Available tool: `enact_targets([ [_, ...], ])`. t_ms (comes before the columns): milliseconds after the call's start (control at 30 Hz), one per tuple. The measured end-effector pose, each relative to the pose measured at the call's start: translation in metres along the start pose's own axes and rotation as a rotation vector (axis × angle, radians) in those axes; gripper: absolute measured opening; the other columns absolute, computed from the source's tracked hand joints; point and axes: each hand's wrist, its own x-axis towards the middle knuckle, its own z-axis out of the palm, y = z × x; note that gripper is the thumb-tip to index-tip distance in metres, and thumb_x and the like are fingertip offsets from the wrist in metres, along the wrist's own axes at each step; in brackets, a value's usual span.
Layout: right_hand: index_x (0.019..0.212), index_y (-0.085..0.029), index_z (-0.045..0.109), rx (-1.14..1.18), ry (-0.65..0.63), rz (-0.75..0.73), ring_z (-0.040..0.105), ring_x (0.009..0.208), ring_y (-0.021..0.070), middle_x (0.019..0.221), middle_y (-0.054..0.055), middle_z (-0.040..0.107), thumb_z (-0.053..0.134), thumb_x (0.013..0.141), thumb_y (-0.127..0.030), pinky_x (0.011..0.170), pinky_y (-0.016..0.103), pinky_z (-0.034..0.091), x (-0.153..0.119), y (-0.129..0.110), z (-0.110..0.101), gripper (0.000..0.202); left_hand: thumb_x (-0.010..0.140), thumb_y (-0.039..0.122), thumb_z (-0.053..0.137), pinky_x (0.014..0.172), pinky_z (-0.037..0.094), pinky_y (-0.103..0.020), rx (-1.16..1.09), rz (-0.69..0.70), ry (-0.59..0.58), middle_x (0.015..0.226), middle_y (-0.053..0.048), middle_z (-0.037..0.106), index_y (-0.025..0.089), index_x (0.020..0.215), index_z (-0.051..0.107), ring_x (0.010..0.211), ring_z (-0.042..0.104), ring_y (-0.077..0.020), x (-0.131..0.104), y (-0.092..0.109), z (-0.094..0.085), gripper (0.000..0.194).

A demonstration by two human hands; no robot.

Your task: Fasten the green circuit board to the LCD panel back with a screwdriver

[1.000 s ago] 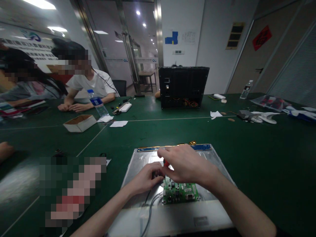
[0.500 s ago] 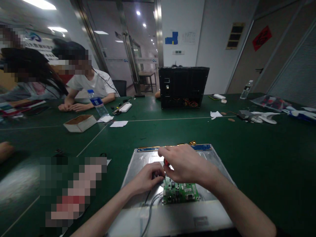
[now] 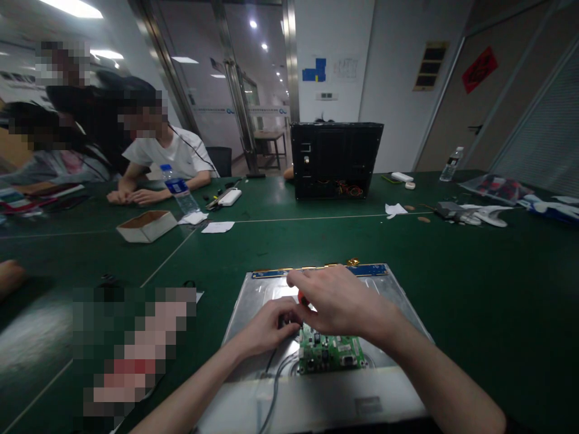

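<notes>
A green circuit board [image 3: 332, 352] lies on the silver metal back of a flat display panel [image 3: 239, 310]. Over the board's upper left corner, my right hand [image 3: 335, 295] is closed from above round a screwdriver [image 3: 303, 298]; only part of its red handle shows. My left hand [image 3: 278, 319] is pinched closed at that same corner, close under the right fingers. Whatever its fingertips hold is hidden. Grey cables [image 3: 274, 389] run from the board's left side toward the panel's near edge. A blue strip board [image 3: 368, 270] lines the far edge.
A black metal case [image 3: 337, 160] stands across the green table [image 3: 488, 289]. An open box [image 3: 147, 228] and a water bottle [image 3: 177, 190] are at the left; a plastic bag [image 3: 493, 187] lies far right. Other people sit or stand at the left.
My right hand has shifted very slightly left with the screwdriver. My left hand stays at the board's corner. A standing person in dark clothes has moved at the far left.
</notes>
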Motion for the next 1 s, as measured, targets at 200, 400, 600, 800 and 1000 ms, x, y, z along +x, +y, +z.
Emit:
enact_targets([
  [200,0.093,-0.019,0.055,0.01,0.0,-0.012,0.058,0.065,0.0167,0.081,0.003,0.069,0.055,0.087,-0.035,0.05,0.029,0.022,-0.0008,0.0019,0.0014,0.017,0.078,0.013,0.057,0.07,0.043,-0.028,-0.004,0.0,-0.005,0.078,-0.002,0.064,0.016,0.074,0.061,0.079,0.056,-0.02,-0.0006,-0.0042,0.0023,0.006],
  [400,0.089,-0.019,0.057,-0.013,-0.009,0.002,0.056,0.061,0.0151,0.076,0.002,0.068,0.052,0.088,-0.029,0.05,0.029,0.019,0.0005,0.0007,0.002,0.011,0.078,0.012,0.059,0.068,0.042,-0.027,0.003,-0.007,0.028,0.078,-0.002,0.065,0.015,0.077,0.063,0.075,0.056,-0.0184,-0.0011,-0.0033,0.0027,0.005],
  [600,0.096,-0.018,0.056,0.012,-0.005,-0.029,0.055,0.063,0.0145,0.085,0.004,0.068,0.053,0.085,-0.028,0.05,0.029,0.02,-0.0001,0.0003,0.0011,0.015,0.079,0.015,0.058,0.069,0.043,-0.028,0.006,-0.02,-0.002,0.078,-0.002,0.064,0.015,0.079,0.062,0.076,0.056,-0.0191,-0.0008,-0.0073,0.0031,0.005],
  [800,0.087,-0.02,0.061,-0.015,-0.022,0.027,0.056,0.061,0.0143,0.074,0.002,0.069,0.054,0.09,-0.036,0.051,0.029,0.019,0.0016,0.0019,0.0048,0.017,0.08,0.018,0.061,0.07,0.044,-0.029,0.001,-0.067,0.01,0.082,-0.004,0.065,0.015,0.078,0.064,0.079,0.058,-0.0207,-0.0006,-0.0059,0.0029,0.005],
  [1000,0.095,-0.019,0.058,0.012,0.005,-0.003,0.056,0.065,0.0144,0.085,0.004,0.068,0.051,0.087,-0.024,0.051,0.029,0.021,0.0009,-0.0005,0.0011,0.012,0.079,0.018,0.061,0.069,0.043,-0.028,-0.007,-0.055,0.024,0.081,-0.003,0.066,0.015,0.079,0.064,0.077,0.058,-0.0198,-0.0008,-0.005,0.0034,0.004],
])
